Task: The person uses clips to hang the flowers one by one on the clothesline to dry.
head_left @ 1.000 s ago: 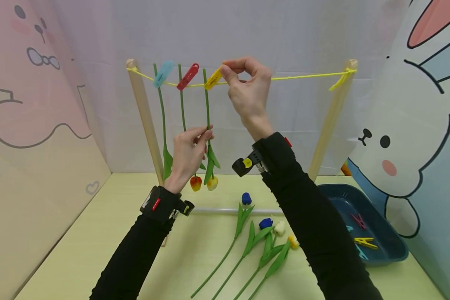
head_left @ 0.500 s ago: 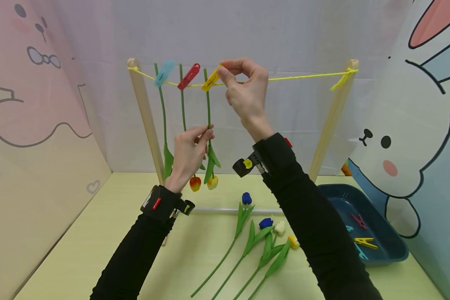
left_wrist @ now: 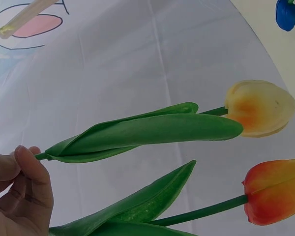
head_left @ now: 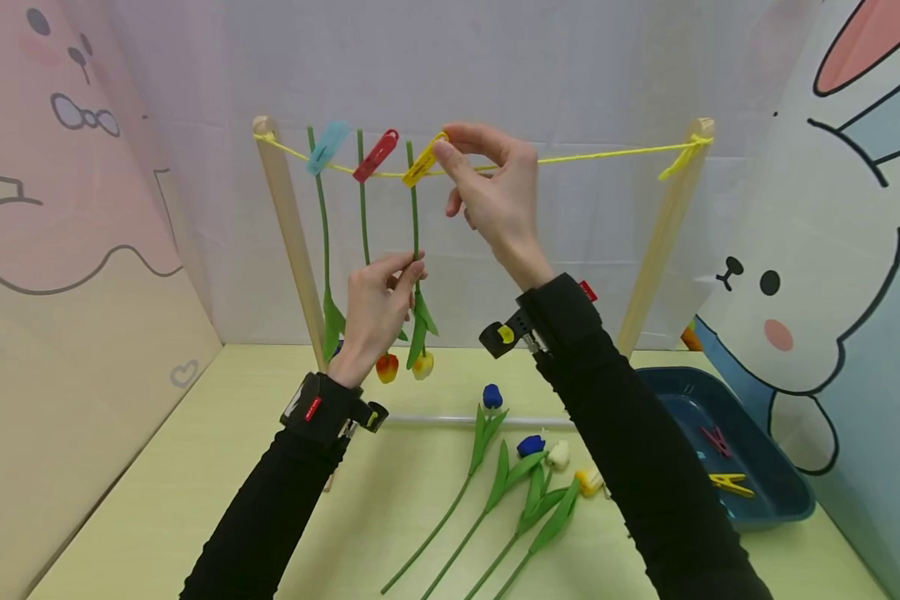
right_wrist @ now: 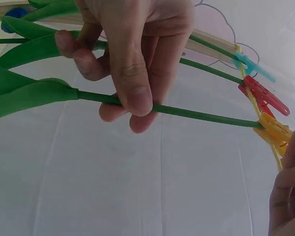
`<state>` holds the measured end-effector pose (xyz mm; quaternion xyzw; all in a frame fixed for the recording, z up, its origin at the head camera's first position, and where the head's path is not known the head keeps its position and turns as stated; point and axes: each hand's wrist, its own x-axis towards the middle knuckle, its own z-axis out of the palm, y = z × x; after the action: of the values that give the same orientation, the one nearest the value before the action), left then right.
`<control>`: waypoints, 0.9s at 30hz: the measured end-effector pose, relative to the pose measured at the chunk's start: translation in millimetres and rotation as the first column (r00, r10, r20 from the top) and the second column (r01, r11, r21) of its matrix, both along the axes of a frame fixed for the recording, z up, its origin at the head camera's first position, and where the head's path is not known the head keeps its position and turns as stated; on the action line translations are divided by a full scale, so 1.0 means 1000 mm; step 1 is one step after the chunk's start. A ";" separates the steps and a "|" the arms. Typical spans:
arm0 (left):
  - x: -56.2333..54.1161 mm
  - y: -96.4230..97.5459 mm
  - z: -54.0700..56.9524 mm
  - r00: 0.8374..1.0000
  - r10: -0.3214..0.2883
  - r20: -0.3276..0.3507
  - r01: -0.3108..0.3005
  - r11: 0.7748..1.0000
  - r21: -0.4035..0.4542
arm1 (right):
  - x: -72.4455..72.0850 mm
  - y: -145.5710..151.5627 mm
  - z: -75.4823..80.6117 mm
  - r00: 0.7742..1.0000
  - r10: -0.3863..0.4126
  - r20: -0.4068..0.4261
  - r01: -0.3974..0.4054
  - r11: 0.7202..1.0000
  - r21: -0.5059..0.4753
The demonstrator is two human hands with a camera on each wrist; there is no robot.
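In the head view my left hand [head_left: 373,312] pinches the green stem of an upside-down pale yellow tulip [head_left: 422,365] between thumb and fingertips. My right hand [head_left: 501,187] holds the upper end of a yellow clothespin [head_left: 422,162], whose lower end sits at the stem and the yellow string [head_left: 588,156]. The right wrist view has that clothespin's jaws around stem and string together. Beside it, a red clothespin [head_left: 376,156] and a light blue clothespin [head_left: 327,148] hold two more stems on the string. An orange-red tulip [left_wrist: 275,191] hangs close to the pale yellow one.
Wooden posts [head_left: 663,242] carry the string at both ends. Several tulips, among them a blue tulip [head_left: 492,396], lie on the table [head_left: 195,492]. A dark blue tray [head_left: 783,500] with loose clothespins, one a yellow clothespin [head_left: 731,484], stands at the right.
The yellow clothespin has shifted slightly left and down onto the stem. My right fingers have changed their hold, the lower ones now spread away. The left hand stays at the stem.
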<state>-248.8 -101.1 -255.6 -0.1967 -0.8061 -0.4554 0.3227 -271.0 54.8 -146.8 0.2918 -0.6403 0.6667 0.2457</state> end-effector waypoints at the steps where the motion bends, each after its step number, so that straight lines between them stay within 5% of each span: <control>1: 0.000 0.000 0.000 1.000 0.001 -0.002 -0.001 1.000 0.000 | 0.000 0.001 -0.002 1.000 0.006 -0.003 -0.006 1.000 0.002; 10: 0.001 0.000 -0.004 1.000 0.015 0.006 -0.015 1.000 -0.001 | 0.003 0.019 -0.026 0.984 0.010 -0.176 -0.003 0.999 0.040; 16: 0.003 0.001 -0.011 0.994 0.093 -0.060 -0.094 0.995 -0.030 | 0.011 0.040 -0.054 0.980 0.003 -0.199 0.005 0.999 0.042; 21: 0.014 0.007 -0.024 0.970 0.140 -0.197 -0.146 0.989 -0.019 | 0.015 0.062 -0.088 0.989 0.026 -0.145 -0.018 0.998 0.057; 26: 0.034 0.012 -0.047 0.975 0.044 -0.220 -0.055 0.997 -0.046 | 0.015 0.087 -0.128 0.996 0.064 -0.056 -0.059 0.994 0.089; 27: 0.038 0.013 -0.053 0.980 0.021 -0.197 -0.033 0.998 -0.056 | -0.002 0.098 -0.151 0.992 0.114 -0.053 -0.110 0.990 0.083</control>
<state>-211.0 -88.0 -308.2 -0.2391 -0.7861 -0.4054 0.4006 -273.4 152.5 -298.2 0.3561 -0.6417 0.6445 0.2145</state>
